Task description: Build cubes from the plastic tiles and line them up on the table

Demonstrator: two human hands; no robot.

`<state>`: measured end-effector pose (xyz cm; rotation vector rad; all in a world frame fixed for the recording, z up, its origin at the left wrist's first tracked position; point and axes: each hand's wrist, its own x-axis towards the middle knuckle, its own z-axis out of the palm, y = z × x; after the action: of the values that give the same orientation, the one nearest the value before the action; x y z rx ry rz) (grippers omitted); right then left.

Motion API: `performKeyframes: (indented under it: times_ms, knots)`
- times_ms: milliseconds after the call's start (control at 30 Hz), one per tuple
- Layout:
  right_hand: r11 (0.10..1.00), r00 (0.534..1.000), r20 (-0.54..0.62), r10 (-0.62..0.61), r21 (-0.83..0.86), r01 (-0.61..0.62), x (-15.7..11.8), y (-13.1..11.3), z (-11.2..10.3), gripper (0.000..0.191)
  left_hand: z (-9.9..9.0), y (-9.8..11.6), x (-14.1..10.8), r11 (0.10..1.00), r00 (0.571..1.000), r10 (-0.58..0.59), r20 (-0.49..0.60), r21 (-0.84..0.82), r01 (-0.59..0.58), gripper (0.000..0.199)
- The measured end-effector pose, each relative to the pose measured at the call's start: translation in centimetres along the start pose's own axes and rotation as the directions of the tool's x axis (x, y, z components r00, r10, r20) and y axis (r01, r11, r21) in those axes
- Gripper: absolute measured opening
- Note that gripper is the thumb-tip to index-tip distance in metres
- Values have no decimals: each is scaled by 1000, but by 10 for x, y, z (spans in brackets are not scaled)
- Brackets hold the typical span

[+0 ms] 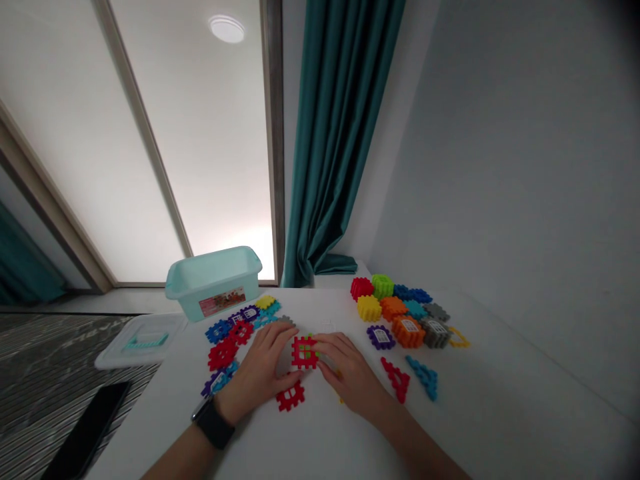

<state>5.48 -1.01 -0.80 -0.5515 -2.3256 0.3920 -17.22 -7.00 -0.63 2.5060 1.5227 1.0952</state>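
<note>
In the middle of the white table, a red square interlocking tile point(297, 353) shows green through its window. The fingers of my right hand point(349, 373) are closed on its right edge. My left hand point(263, 367) is beside its left edge, thumb and fingers apart; whether the fingertips touch it I cannot tell. Below my left thumb lies another red tile point(291, 398), flat on the table. Part of a yellow piece peeks out under my right hand, mostly hidden. A black watch point(214, 423) is on my left wrist.
Left are loose red tiles point(223, 354), with blue, purple and yellow ones. Stacked blocks, including an orange stack point(408, 332), stand right; red point(397, 380) and blue triangles point(424, 377) lie nearer. A mint bin point(183, 290), clear lid point(113, 350) and black phone point(85, 433) are left.
</note>
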Motion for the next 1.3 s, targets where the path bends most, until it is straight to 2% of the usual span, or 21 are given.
performKeyframes:
  times_ms: [133,433,767,1167,1300]
  knots:
    - [1000,1000,-8,-3,29,3,-1,1,1,26,0,-5,-3,999,1000,-4,16,38,3,57]
    - [1000,999,-39,-14,27,15,0,-2,1,25,-2,-4,-2,999,1000,-3,-5,32,3,56]
    - [998,996,-79,-44,30,47,1,-1,0,26,2,-5,-3,997,998,-60,0,-44,60,51]
    - [979,977,-138,-161,-147,140,1,-5,-2,26,0,-1,-2,986,996,-87,-28,-142,82,52]
    - [979,981,-128,-147,-158,126,0,-7,-3,32,-1,-1,-3,985,996,-83,-18,-154,79,52]
